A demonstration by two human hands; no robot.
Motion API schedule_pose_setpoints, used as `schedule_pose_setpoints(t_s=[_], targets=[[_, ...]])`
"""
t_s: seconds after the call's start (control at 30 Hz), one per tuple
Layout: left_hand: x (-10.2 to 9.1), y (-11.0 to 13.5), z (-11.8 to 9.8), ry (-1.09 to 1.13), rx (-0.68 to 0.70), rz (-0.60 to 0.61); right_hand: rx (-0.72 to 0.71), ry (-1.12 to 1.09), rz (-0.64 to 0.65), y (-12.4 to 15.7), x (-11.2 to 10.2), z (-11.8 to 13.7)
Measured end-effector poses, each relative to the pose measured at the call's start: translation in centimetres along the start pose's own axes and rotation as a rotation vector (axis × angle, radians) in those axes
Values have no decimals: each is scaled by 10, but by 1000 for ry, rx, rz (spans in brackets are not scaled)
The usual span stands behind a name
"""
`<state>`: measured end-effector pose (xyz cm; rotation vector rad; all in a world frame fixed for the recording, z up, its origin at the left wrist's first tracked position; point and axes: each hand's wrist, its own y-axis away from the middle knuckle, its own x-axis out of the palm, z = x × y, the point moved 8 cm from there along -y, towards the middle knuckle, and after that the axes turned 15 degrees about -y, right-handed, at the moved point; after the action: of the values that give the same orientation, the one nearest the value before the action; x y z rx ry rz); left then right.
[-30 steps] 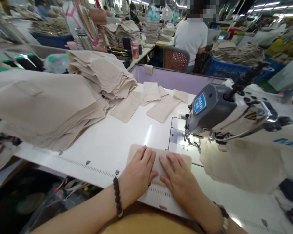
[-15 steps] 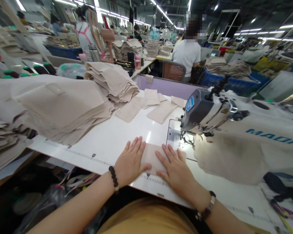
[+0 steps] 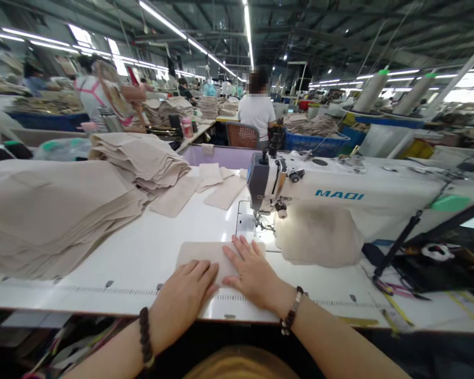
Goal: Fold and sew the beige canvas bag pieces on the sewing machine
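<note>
A beige fabric piece (image 3: 199,252) with rounded corners lies flat near the front edge of the white sewing table. My left hand (image 3: 185,292) rests on its lower left part, fingers close together and slightly bent, palm down. On its right part my right hand (image 3: 253,273) lies flat with fingers spread. Neither hand grips anything that I can see. Just beyond my right fingertips is the needle area of a white sewing machine (image 3: 319,184). Another beige fabric piece (image 3: 319,237) lies under the machine's arm.
Large stacks of beige fabric (image 3: 55,210) cover the table's left side. Several loose cut pieces (image 3: 225,192) lie behind the hands, left of the machine head. A printed ruler scale (image 3: 134,291) runs along the front edge. A person in a white shirt (image 3: 256,113) sits ahead.
The view has swung right and up. My left hand has drawn back toward me over the fabric, its fingers closing together, baring the piece's left end. My right hand stays flat on the piece.
</note>
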<state>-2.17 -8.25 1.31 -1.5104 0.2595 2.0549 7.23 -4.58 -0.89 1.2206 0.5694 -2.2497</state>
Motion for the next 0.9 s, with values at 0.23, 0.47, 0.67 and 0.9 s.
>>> schedule_pose_setpoints(t_s=[0.23, 0.47, 0.67, 0.9], targets=[[19, -75, 16, 20, 73, 81, 9, -70, -111, 19, -43, -12], [36, -142, 2, 50, 260, 48, -242, 70, 155, 8, -63, -34], [33, -150, -12, 112, 259, 27, -181, 191, 22, 1, -65, -60], [35, -152, -8, 137, 190, 14, -126, 230, -37, -1, -60, -71]])
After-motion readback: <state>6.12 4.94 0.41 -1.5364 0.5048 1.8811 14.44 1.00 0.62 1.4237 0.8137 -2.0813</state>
